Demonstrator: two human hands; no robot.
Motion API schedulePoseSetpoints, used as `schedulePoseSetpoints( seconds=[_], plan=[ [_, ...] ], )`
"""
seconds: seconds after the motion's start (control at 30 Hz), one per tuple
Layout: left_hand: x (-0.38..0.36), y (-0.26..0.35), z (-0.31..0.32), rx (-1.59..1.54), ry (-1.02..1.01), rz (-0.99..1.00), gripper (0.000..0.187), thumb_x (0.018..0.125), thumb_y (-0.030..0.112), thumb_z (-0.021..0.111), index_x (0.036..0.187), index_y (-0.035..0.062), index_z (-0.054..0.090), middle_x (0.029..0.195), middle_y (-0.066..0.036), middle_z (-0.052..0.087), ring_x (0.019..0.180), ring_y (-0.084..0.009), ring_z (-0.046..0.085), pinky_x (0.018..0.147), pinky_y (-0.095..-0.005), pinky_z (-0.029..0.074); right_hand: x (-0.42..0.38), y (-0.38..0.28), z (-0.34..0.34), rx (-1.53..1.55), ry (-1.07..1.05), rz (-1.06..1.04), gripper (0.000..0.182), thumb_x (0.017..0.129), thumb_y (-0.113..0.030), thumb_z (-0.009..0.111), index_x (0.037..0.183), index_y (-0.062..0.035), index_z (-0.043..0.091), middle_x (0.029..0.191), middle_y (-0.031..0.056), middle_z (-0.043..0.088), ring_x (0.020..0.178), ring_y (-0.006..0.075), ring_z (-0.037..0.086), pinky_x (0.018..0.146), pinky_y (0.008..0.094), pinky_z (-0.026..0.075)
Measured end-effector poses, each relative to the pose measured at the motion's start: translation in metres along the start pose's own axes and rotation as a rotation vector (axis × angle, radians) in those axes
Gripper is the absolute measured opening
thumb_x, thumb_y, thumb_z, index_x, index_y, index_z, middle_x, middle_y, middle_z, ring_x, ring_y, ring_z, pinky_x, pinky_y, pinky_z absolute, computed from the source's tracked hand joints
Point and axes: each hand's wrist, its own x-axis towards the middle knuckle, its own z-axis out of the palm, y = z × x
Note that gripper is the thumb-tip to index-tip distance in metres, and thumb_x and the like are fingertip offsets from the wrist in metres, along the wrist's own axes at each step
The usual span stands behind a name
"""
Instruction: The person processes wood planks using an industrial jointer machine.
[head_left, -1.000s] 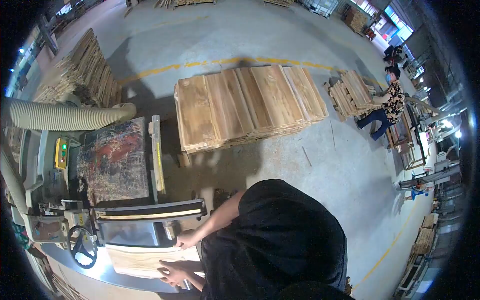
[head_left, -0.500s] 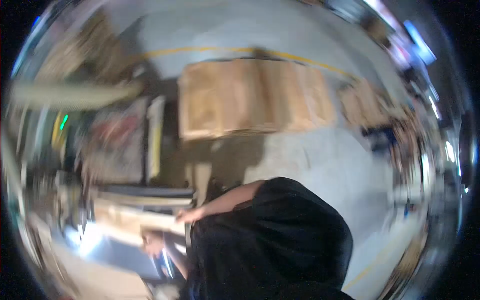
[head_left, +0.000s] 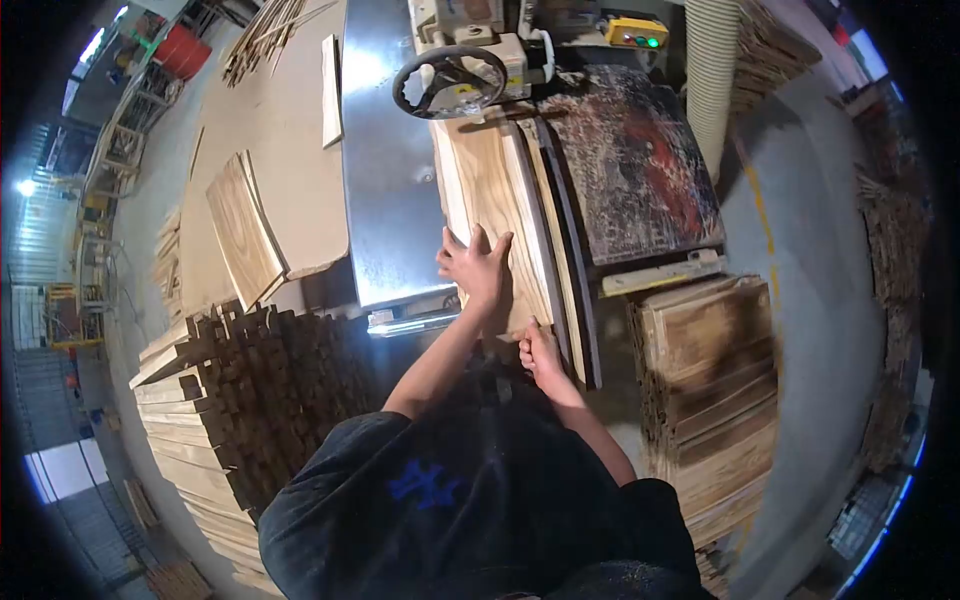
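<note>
A long wooden board (head_left: 492,185) lies on the metal machine table (head_left: 390,190), its far end near the black handwheel (head_left: 450,80). My left hand (head_left: 474,268) rests on the board's upper face with its fingers spread. At the board's near end, on the right, my right hand (head_left: 541,352) is closed with the fingers curled around the end edge. Along the board's right side runs a wooden strip fence with a dark rail (head_left: 575,270).
Stacked boards stand at the lower left (head_left: 190,430) and at the right (head_left: 710,370). Loose boards (head_left: 240,230) lie on a tan panel (head_left: 300,190). A ribbed hose (head_left: 708,90), a yellow button box (head_left: 637,32) and a worn panel (head_left: 640,170) are beyond.
The view has swung from the floor and stacks to face the machine. My left hand now lies spread on the board; my right hand is at its near end.
</note>
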Motion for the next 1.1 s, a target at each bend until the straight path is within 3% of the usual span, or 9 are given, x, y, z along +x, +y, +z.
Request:
schedulePoseSetpoints(
  seconds=[0.57, 0.67, 0.7, 0.77, 0.8, 0.83, 0.87, 0.9, 1.1],
  plan=[
    [0.194, 0.028, 0.055, -0.367, -0.024, -0.154, 0.036, 0.073, 0.043, 0.077, 0.101, 0.0206, 0.077, 0.136, -0.018, 0.046, 0.121, -0.0398, 0.043, 0.096, -0.0513, 0.037, 0.112, -0.136, 0.105, -0.142, 0.395, -0.107, 0.051, 0.096, -0.046, 0.058, 0.07, -0.0024, 0.061, 0.056, -0.0014, 0.047, 0.039, 0.0066, 0.038, 0.035, 0.0212, 0.024],
    [0.252, -0.031, 0.068, -0.359, -0.016, 0.084, 0.028, 0.07, 0.014, 0.069, 0.092, -0.0025, 0.068, 0.093, -0.023, 0.064, 0.092, -0.0387, 0.059, 0.084, -0.0499, 0.045, 0.133, -0.135, 0.111, -0.036, 0.389, -0.186, 0.041, 0.094, -0.046, 0.062, 0.079, -0.0087, 0.069, 0.055, -0.0031, 0.052, 0.041, 0.0065, 0.042, 0.036, 0.0211, 0.029],
    [0.283, -0.043, 0.045, -0.533, -0.004, 0.14, 0.03, 0.066, 0.008, 0.063, 0.094, -0.0023, 0.067, 0.096, -0.021, 0.066, 0.092, -0.0374, 0.06, 0.082, -0.0488, 0.046, 0.147, -0.132, 0.125, 0.031, 0.447, -0.299, 0.038, 0.093, -0.046, 0.063, 0.081, -0.0106, 0.067, 0.056, -0.0014, 0.056, 0.043, 0.0077, 0.047, 0.039, 0.0227, 0.033],
    [0.327, -0.064, 0.008, -0.093, 0.224, 0.44, 0.029, 0.086, 0.022, 0.064, 0.106, 0.0001, 0.067, 0.102, -0.019, 0.066, 0.096, -0.0339, 0.061, 0.087, -0.0451, 0.047, 0.165, -0.139, 0.126, -0.192, 0.53, -0.25, 0.041, 0.091, -0.049, 0.064, 0.085, -0.0095, 0.068, 0.061, 0.0019, 0.062, 0.049, 0.0129, 0.057, 0.044, 0.0279, 0.045],
    [0.367, -0.119, 0.034, -0.077, 0.181, 0.471, 0.033, 0.087, 0.031, 0.062, 0.111, 0.0089, 0.065, 0.105, -0.019, 0.066, 0.094, -0.0339, 0.061, 0.083, -0.0452, 0.048, 0.179, -0.141, 0.129, -0.085, 0.486, -0.355, 0.055, 0.088, -0.06, 0.061, 0.066, -0.0094, 0.064, 0.058, 0.0008, 0.062, 0.053, 0.0139, 0.061, 0.046, 0.0305, 0.046],
    [0.405, -0.202, 0.066, 0.022, 0.156, 0.43, 0.037, 0.088, 0.04, 0.061, 0.117, 0.0177, 0.064, 0.109, -0.018, 0.065, 0.093, -0.0339, 0.061, 0.079, -0.0453, 0.049, 0.195, -0.147, 0.127, -0.238, 0.526, -0.294, 0.039, 0.09, -0.044, 0.063, 0.088, -0.0055, 0.071, 0.066, 0.0038, 0.067, 0.051, 0.016, 0.061, 0.047, 0.0309, 0.049],
    [0.445, -0.267, 0.099, 0.191, 0.12, 0.334, 0.041, 0.089, 0.05, 0.059, 0.122, 0.0265, 0.063, 0.113, -0.018, 0.064, 0.091, -0.034, 0.06, 0.075, -0.0454, 0.05, 0.182, -0.158, 0.14, -0.107, 0.554, -0.448, 0.047, 0.087, -0.053, 0.059, 0.065, -0.0115, 0.065, 0.06, 0.0028, 0.064, 0.054, 0.0146, 0.063, 0.053, 0.0327, 0.05],
    [0.477, -0.284, 0.105, 0.395, 0.072, 0.231, 0.045, 0.09, 0.059, 0.057, 0.128, 0.0353, 0.061, 0.116, -0.018, 0.064, 0.09, -0.034, 0.06, 0.071, -0.0455, 0.051, 0.162, -0.179, 0.151, -0.218, 0.715, -0.392, 0.049, 0.09, -0.05, 0.057, 0.061, -0.0105, 0.064, 0.057, 0.0046, 0.064, 0.053, 0.016, 0.063, 0.056, 0.034, 0.05],
    [0.441, -0.221, 0.057, 0.14, 0.097, 0.163, 0.058, 0.084, 0.06, 0.064, 0.131, 0.0255, 0.06, 0.103, -0.015, 0.062, 0.09, -0.0302, 0.061, 0.076, -0.0444, 0.052, 0.158, -0.181, 0.151, -0.187, 0.52, -0.588, 0.049, 0.095, -0.039, 0.057, 0.058, -0.0053, 0.058, 0.049, 0.0063, 0.057, 0.047, 0.0175, 0.06, 0.052, 0.0377, 0.049]
  ],
)
